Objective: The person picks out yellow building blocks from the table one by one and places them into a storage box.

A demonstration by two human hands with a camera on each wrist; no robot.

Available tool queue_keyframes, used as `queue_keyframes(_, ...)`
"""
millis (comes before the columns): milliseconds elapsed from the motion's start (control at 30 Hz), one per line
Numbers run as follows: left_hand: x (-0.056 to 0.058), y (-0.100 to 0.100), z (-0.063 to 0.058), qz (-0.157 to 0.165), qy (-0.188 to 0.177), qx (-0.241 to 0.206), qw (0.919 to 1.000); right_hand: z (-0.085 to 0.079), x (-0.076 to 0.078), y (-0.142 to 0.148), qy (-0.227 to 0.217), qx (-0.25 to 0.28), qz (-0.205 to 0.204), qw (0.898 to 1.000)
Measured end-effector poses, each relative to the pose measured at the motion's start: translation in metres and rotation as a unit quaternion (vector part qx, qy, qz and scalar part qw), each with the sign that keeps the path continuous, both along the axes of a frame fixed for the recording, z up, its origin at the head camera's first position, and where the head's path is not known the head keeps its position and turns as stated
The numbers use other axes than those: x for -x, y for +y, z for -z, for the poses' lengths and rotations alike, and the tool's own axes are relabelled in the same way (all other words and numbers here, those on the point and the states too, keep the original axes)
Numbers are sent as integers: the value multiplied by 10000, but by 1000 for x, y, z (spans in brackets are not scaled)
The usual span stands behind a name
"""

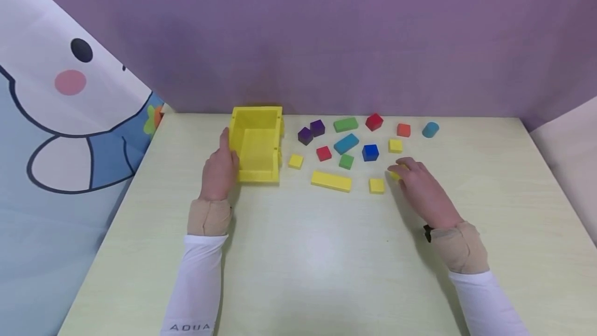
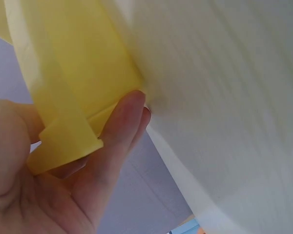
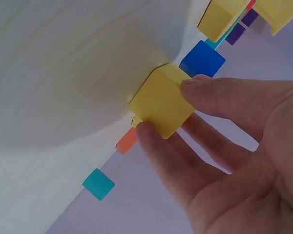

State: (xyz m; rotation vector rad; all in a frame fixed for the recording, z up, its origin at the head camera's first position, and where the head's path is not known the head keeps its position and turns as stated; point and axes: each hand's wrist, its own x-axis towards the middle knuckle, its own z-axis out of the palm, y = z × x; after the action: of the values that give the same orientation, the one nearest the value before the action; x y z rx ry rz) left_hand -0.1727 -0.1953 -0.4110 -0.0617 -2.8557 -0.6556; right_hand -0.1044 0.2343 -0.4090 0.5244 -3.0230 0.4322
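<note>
My left hand (image 1: 218,172) grips the left side of a yellow plastic bin (image 1: 258,176) at the table's back left. In the left wrist view, the thumb and fingers lie on either side of the bin's wall (image 2: 78,58). The inside of the bin shows no blocks. My right hand (image 1: 428,196) pinches a yellow block (image 3: 160,103) between thumb and fingers, low at the table. In the head view the fingers partly hide that block. Left of it lies another yellow block (image 1: 376,186), and behind it a third yellow block (image 1: 395,145).
Between bin and right hand are scattered a blue cube (image 1: 370,153), a long yellow block (image 1: 331,181), purple cubes (image 1: 305,136), a light-blue block (image 1: 346,143), green blocks (image 1: 345,124) and red ones (image 1: 374,122). An orange block (image 1: 403,129) and a blue cylinder (image 1: 430,129) lie back right. A purple cloth (image 1: 326,40) hangs behind.
</note>
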Motion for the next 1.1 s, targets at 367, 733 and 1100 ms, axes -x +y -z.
queue_keyframes(367, 2, 2, -1, -30, -199, -88, 9998, -14, -1, -2, 83, 25, 156, 9998)
queue_keyframes(733, -1, 1, 0, -103, -229, 12, 9997, -42, 12, -36, 379, 367, -147, 9985)
queue_keyframes(1100, 1, 1, 1, -87, -194, 107, 9997, -56, 26, -79, 569, 775, -709, 9928)
